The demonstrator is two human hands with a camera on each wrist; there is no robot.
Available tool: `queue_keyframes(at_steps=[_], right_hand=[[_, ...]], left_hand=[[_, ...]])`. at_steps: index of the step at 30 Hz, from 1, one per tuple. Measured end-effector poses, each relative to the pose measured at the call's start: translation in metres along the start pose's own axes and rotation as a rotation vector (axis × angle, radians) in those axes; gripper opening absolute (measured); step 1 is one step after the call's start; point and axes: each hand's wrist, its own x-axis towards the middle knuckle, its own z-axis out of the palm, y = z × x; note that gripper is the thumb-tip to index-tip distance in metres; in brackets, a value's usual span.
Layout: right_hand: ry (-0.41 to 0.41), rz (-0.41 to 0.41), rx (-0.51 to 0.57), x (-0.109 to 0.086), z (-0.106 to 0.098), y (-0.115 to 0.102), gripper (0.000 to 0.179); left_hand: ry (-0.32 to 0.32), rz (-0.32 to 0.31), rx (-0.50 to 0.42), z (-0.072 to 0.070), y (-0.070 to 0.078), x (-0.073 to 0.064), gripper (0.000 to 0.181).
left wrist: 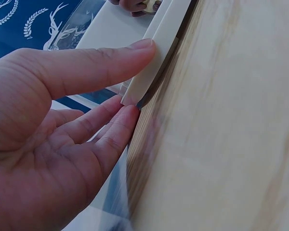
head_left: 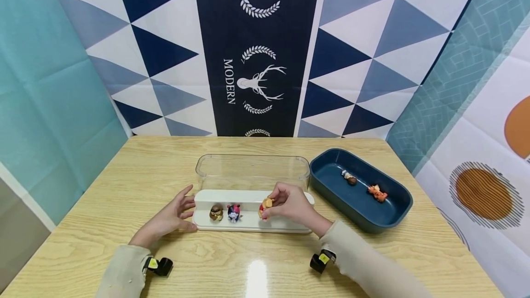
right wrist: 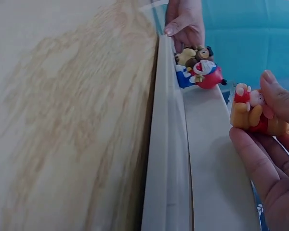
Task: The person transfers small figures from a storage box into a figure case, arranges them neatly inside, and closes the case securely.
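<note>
1. The right hand (head_left: 290,203) pinches a small yellow toy (right wrist: 253,115) between thumb and fingertips. The toy is at the right part of the white stand (head_left: 248,224), just over its low step. I cannot tell if it touches the step yet.
2. The left hand (head_left: 171,217) is at the left end of the stand. Its fingers are straight and a bit spread. The thumb and fingertips (left wrist: 135,53) press on the stand's edge.
3. Two more toys sit on the low step to the left: a brown toy (head_left: 216,213) and a red and black toy (head_left: 233,212). They are close together.
4. A clear cover (head_left: 252,171) sits just behind the stand. A blue tray (head_left: 397,215) lies to the right with two small toys (head_left: 377,192) in it.
5. What could go wrong: the yellow toy may tip over if the fingers let go while it leans. The step looks thin, so it could roll off onto the table (head_left: 124,174).
6. A bump from the right hand could knock the red and black toy down.
7. If the left hand lets up, the stand might slide.
</note>
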Motion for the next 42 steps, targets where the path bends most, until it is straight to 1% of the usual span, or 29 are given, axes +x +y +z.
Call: queue_keyframes(at_steps=[4, 8, 11, 15, 17, 23, 31, 35, 38, 42], right_hand=[[-0.002, -0.032, -0.036, 0.0, 0.006, 0.001, 0.033], [0.007, -0.068, -0.073, -0.001, 0.012, 0.002, 0.032], [0.007, -0.118, -0.103, -0.001, 0.016, 0.002, 0.033], [-0.011, -0.177, -0.194, -0.003, 0.021, 0.001, 0.034], [-0.02, -0.194, -0.239, -0.004, 0.023, 0.001, 0.035], [-0.04, -0.184, -0.321, -0.003, 0.028, -0.002, 0.038], [-0.073, -0.184, -0.539, -0.001, 0.032, -0.005, 0.039], [-0.123, -0.188, -0.619, -0.001, 0.03, -0.009, 0.039], [-0.154, -0.237, -0.699, -0.001, 0.029, -0.012, 0.041], [-0.143, -0.36, -0.846, 0.0, 0.029, -0.015, 0.043]], left_hand=[[-0.003, 0.017, 0.012, 0.001, 0.0, 0.001, 0.12], [-0.006, 0.019, 0.014, 0.001, 0.001, 0.001, 0.12], [-0.003, 0.017, 0.012, 0.001, 0.002, 0.002, 0.12], [0.0, 0.009, -0.001, 0.0, 0.001, 0.003, 0.121], [0.001, 0.002, -0.011, 0.0, 0.0, 0.003, 0.121], [-0.003, -0.005, -0.013, -0.001, 0.0, 0.003, 0.121], [-0.007, -0.009, -0.007, 0.0, 0.002, 0.0, 0.12], [-0.01, -0.009, -0.009, 0.0, 0.002, 0.0, 0.12], [-0.012, -0.008, -0.009, 0.0, 0.002, -0.001, 0.12], [-0.016, -0.009, -0.007, 0.0, 0.001, -0.001, 0.12]])
